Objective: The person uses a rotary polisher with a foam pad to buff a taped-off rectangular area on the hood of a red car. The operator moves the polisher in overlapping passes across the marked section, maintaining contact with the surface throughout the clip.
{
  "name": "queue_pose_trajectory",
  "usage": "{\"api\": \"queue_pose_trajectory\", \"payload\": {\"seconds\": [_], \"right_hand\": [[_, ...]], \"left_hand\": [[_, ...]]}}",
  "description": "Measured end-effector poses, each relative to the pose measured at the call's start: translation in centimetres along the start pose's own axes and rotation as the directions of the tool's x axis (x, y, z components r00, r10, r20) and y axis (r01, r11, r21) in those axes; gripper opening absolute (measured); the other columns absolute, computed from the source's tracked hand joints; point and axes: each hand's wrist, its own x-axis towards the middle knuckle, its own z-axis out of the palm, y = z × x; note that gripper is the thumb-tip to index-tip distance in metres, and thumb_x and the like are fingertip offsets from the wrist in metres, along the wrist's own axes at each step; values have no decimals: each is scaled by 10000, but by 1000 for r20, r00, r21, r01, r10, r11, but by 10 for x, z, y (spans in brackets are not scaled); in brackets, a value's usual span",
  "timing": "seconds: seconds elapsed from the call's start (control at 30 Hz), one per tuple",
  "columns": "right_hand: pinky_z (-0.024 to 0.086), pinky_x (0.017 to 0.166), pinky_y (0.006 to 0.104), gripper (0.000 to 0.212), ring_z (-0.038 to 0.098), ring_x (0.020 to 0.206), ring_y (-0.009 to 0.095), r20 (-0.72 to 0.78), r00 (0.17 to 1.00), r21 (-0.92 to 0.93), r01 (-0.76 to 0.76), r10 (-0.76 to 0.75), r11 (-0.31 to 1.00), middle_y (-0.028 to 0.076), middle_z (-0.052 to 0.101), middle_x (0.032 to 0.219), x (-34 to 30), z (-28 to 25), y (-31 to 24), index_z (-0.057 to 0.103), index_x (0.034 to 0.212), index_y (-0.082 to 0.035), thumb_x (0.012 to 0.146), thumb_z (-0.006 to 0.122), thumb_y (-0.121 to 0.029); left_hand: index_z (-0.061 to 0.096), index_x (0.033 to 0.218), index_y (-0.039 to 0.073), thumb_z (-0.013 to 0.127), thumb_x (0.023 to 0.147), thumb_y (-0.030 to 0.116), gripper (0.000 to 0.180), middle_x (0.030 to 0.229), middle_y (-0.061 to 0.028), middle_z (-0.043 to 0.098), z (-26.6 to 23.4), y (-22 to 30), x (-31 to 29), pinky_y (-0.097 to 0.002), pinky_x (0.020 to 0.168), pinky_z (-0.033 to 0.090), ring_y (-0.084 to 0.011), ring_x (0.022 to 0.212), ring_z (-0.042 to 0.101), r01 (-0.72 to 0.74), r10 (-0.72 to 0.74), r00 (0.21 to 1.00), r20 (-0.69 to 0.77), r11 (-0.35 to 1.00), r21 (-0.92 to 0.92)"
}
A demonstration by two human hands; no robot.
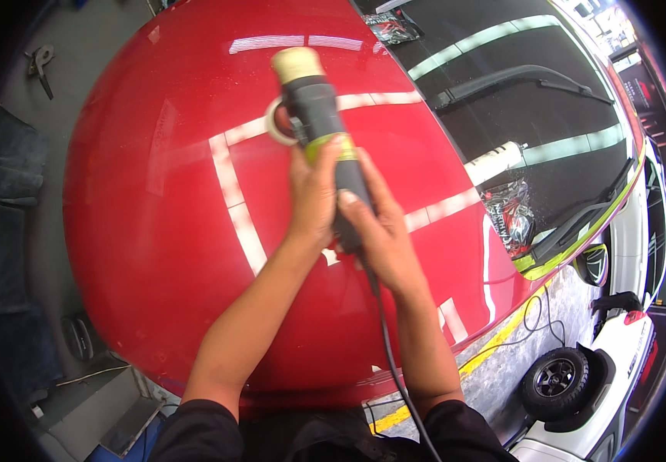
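Both my hands grip a corded power polisher with a black body and a green band. My left hand wraps the left side of its body by the band. My right hand is closed around the rear of the handle. The pale yellow, blurred pad points away from me over a red car bonnet; I cannot tell whether it touches the paint. A cream ring, perhaps a tape roll, shows beside the polisher. The black cord runs from the handle down between my forearms.
A white bottle lies across the windscreen's lower edge. Plastic packets rest there too, near the wipers. White bands, seemingly light reflections, cross bonnet and glass. A white vehicle stands at right. Dark cloths hang at left.
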Motion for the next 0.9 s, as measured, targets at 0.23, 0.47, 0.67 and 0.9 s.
{"api": "queue_pose_trajectory", "payload": {"seconds": [0.23,0.47,0.67,0.9], "right_hand": [[488,423,239,686,664,611,114,-373,927,44,-37,50,998,76,690,932,-18,-86,-7,305,1721,-148,1104,576,-275],[484,396,241,667,676,577,150,-421,907,7,-2,4,1000,95,703,885,-39,-77,7,272,1720,-134,1116,507,-293],[483,431,232,681,647,582,107,-357,934,-69,-15,-10,997,71,690,895,-48,-27,15,290,1723,-139,1107,543,-281],[467,1096,371,763,548,1372,262,-88,996,-4,6,-6,1000,229,507,1580,-54,27,17,272,1724,-52,1090,635,-273]], "left_hand": [[522,1326,10,769,951,297,533,1111,-124,673,104,-95,17,-366,828,576,-211,947,687,103,-101,967,234,995,3],[499,1378,9,765,945,325,598,1143,-144,659,97,-94,-5,-361,857,572,-209,1001,680,234,-240,924,299,971,56],[498,1377,46,737,995,326,531,1085,-79,619,42,-44,-23,-303,725,576,-124,874,645,191,-186,944,272,981,8],[525,1328,51,709,1030,299,428,1055,-64,633,-19,14,-50,-278,740,572,-106,875,651,136,-137,988,77,991,16]]}}
